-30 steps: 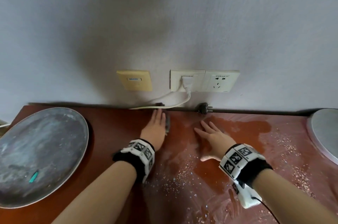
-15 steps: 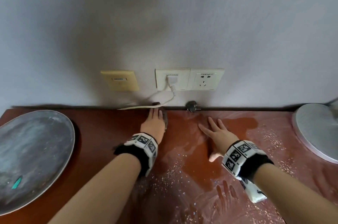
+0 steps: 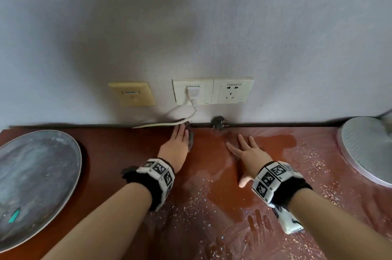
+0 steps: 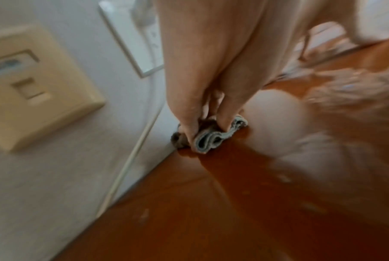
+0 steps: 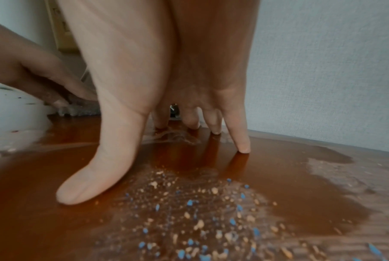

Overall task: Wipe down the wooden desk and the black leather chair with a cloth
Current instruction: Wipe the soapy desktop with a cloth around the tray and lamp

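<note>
We are pressing a folded grey cloth (image 4: 213, 136) onto the glossy reddish wooden counter (image 3: 110, 149) with our left hand (image 3: 176, 149), fingers straight, right at the wall edge. Our right hand (image 3: 249, 158) is resting flat, fingers spread, on a wet patch. Gritty crumbs (image 5: 200, 220) are speckling the surface. Writing on the cream socket plates (image 3: 213, 91) is too small for us to read.
</note>
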A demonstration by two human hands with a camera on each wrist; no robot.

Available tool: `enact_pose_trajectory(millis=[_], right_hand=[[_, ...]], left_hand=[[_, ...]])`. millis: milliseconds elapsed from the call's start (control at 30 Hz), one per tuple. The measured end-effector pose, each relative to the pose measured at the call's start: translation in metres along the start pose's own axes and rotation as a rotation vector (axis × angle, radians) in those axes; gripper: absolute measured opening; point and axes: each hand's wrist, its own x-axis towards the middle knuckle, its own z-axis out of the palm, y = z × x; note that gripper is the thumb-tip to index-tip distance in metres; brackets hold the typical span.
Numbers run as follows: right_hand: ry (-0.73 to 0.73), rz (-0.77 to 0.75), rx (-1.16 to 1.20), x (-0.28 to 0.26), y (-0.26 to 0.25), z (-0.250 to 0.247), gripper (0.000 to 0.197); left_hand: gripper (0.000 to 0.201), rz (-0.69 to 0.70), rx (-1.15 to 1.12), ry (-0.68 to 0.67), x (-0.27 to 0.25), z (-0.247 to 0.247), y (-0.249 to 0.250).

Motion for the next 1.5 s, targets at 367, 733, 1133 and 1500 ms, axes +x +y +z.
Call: enact_pose_trajectory(millis=[367, 733, 1133, 1500], right_hand=[[0.004, 0.006, 0.004, -0.001, -0.003, -0.002, 0.127], [-0.006, 0.017, 0.022, -0.001, -0.004, -0.005, 0.127], [0.003, 0.013, 0.012, 0.002, -0.003, -0.003, 0.128], [0.005, 0.013, 0.023, 0.001, -0.003, -0.003, 0.13]], left_hand=[[0.062, 0.115, -0.108, -0.004, 0.01, -0.003, 0.034], [0.066, 0.206, -0.195, 0.064, 0.006, 0.007, 0.046], [0.067, 0.19, -0.155, 0.073, -0.051, 0.041, -0.013], [0.055, 0.457, -0.018, 0.126, -0.102, 0.069, -0.037]])
